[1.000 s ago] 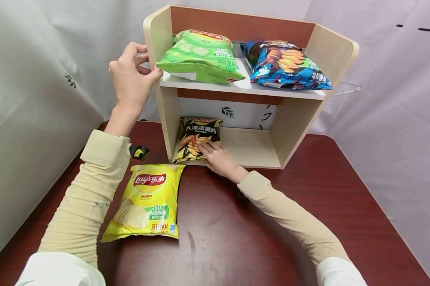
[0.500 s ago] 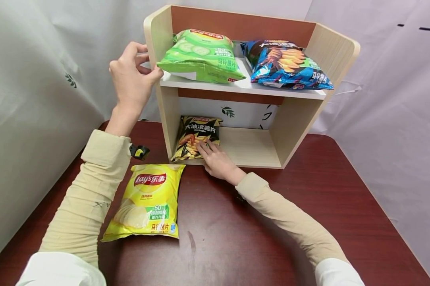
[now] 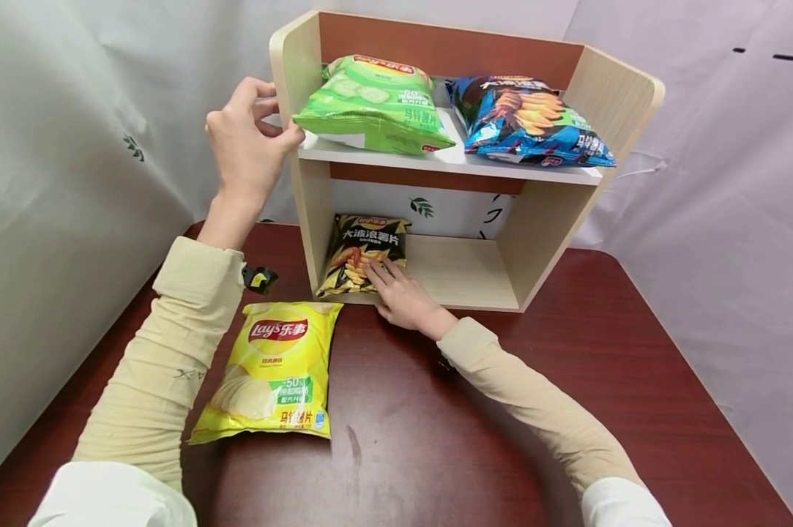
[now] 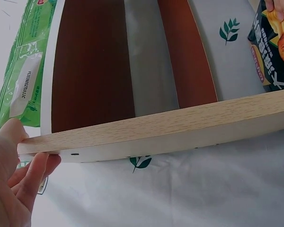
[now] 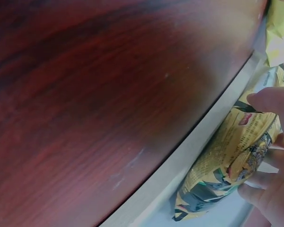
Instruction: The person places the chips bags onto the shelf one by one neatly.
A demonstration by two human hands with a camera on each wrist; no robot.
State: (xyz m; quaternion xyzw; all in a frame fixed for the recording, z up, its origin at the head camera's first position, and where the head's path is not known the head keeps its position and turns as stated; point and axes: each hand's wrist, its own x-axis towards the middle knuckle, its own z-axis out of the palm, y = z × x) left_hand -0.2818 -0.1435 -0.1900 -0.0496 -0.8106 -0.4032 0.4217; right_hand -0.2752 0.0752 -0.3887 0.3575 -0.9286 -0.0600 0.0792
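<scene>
A light wooden two-level shelf (image 3: 554, 212) stands on a dark red table (image 3: 436, 439). My left hand (image 3: 279, 117) pinches the upper front edge of its left side panel (image 4: 180, 123), thumb on one face and fingers on the other. My right hand (image 3: 386, 274) reaches into the lower level and holds a black chip bag (image 3: 363, 245) that leans at the left. In the right wrist view the thumb and fingers of the right hand (image 5: 270, 146) grip the black chip bag's (image 5: 227, 175) edge. A yellow chip bag (image 3: 271, 373) lies flat on the table in front of the shelf.
On the upper level lie a green chip bag (image 3: 370, 102) at the left and a blue chip bag (image 3: 534, 121) at the right. A small black and yellow object (image 3: 258, 278) sits left of the shelf. White cloth hangs behind and beside the table.
Hardly anything: my right hand has shifted slightly left on the black bag. My left hand keeps its hold on the side panel.
</scene>
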